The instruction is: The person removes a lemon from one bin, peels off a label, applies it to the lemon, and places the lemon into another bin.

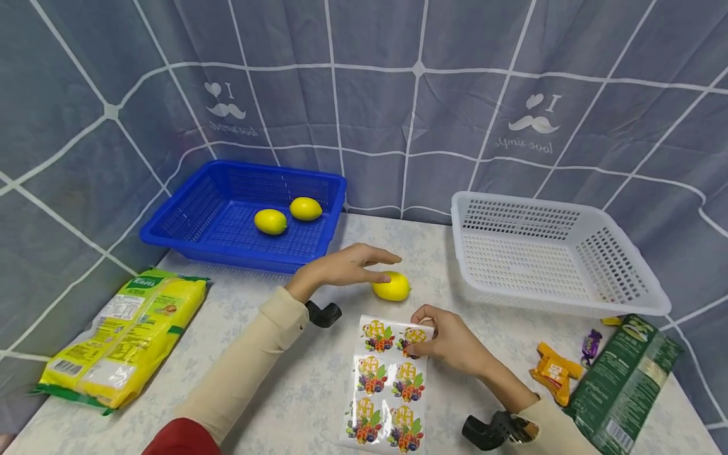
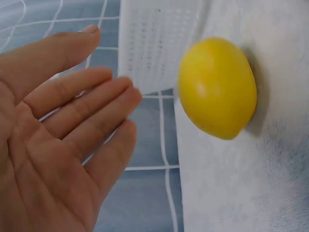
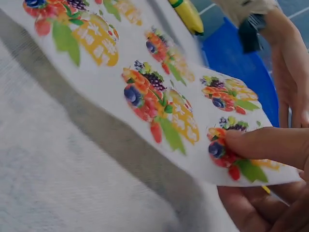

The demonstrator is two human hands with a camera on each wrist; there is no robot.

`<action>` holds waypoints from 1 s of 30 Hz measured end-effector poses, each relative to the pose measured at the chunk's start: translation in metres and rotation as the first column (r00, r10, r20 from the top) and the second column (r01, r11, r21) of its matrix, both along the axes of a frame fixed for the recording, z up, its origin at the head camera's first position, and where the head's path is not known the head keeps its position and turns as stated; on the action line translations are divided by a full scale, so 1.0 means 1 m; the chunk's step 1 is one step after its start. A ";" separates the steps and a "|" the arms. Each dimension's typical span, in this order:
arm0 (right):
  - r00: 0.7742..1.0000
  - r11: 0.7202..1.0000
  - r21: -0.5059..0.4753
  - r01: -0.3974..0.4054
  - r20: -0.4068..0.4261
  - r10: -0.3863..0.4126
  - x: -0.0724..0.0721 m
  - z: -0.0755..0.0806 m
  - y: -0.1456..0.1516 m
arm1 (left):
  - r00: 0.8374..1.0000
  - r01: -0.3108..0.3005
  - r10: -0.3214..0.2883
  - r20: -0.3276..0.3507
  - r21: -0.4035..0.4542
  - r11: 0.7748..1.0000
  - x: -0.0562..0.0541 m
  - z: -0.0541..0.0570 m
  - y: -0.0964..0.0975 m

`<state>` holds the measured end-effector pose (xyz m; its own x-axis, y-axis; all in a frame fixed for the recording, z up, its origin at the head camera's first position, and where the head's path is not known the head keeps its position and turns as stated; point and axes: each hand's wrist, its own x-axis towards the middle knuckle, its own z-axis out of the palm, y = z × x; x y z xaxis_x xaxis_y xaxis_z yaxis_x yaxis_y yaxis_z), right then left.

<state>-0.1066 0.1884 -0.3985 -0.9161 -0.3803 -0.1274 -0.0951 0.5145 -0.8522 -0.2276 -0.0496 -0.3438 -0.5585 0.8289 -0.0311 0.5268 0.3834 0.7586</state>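
A sheet of fruit stickers point(image 1: 387, 385) lies over the table's near middle, its upper right corner pinched between thumb and fingers of my right hand point(image 1: 455, 341). In the right wrist view the thumb presses the printed face of the sticker sheet point(image 3: 159, 106), and its edge casts a shadow on the cloth. My left hand point(image 1: 352, 264) hovers beside a yellow lemon point(image 1: 392, 287) on the table. The left wrist view has the fingers straight and the palm bare, with a gap to the lemon point(image 2: 217, 89).
At the back left, a blue basket point(image 1: 239, 258) holds two lemons point(image 1: 270, 222). A white basket point(image 1: 569, 300) stands at the back right. Green package point(image 1: 625, 379), orange wrapper point(image 1: 554, 373) and purple candy point(image 1: 591, 344) lie at right; a yellow Knorr bag point(image 1: 127, 338) lies at left.
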 end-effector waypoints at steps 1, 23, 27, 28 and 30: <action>1.000 1.000 -0.012 0.019 0.013 -0.019 -0.001 0.002 0.001 | 1.000 0.010 -0.010 0.006 0.014 1.000 0.003 0.002 -0.001; 0.983 0.962 -0.217 0.164 0.118 -0.141 -0.009 0.036 0.013 | 0.998 -0.022 0.014 0.059 0.136 0.991 0.032 0.019 -0.014; 0.984 0.958 -0.238 0.159 0.122 -0.133 -0.009 0.035 0.013 | 0.998 -0.033 0.025 0.058 0.152 0.988 0.032 0.020 -0.013; 0.983 0.958 -0.239 0.160 0.123 -0.133 -0.009 0.034 0.013 | 0.998 -0.033 0.024 0.057 0.156 0.987 0.033 0.020 -0.013; 0.983 0.958 -0.239 0.160 0.126 -0.133 -0.009 0.034 0.013 | 0.998 -0.032 0.023 0.058 0.165 0.986 0.033 0.020 -0.012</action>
